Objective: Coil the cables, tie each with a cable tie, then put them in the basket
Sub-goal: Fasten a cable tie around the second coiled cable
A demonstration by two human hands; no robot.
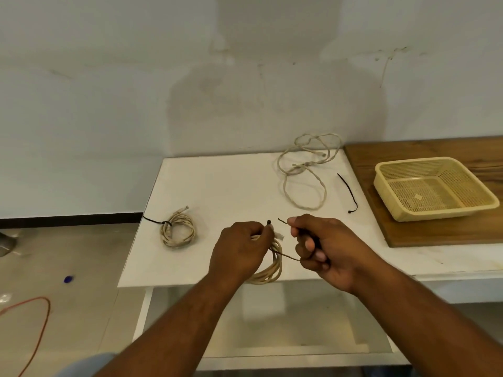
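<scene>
Left grip: your left hand [239, 248] clasps the coiled cable [268, 276], lower centre.
Right grip: your right hand [324, 246] pinches the black cable tie [288, 257].
Table [217, 186]: tied coil [178, 231] left; loose cable [302, 175] and spare tie [349, 191] upper right.
Basket [446, 211]: right, on the wooden board [408, 235].

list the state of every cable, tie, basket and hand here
left coil: coiled, tied
held coil: coiled, not yet tied
tie: round held coil, ends apart
far cable: loose, uncoiled
spare tie: unused, open
basket: no cables in it
left hand: grips held coil
right hand: pinches tie
</scene>
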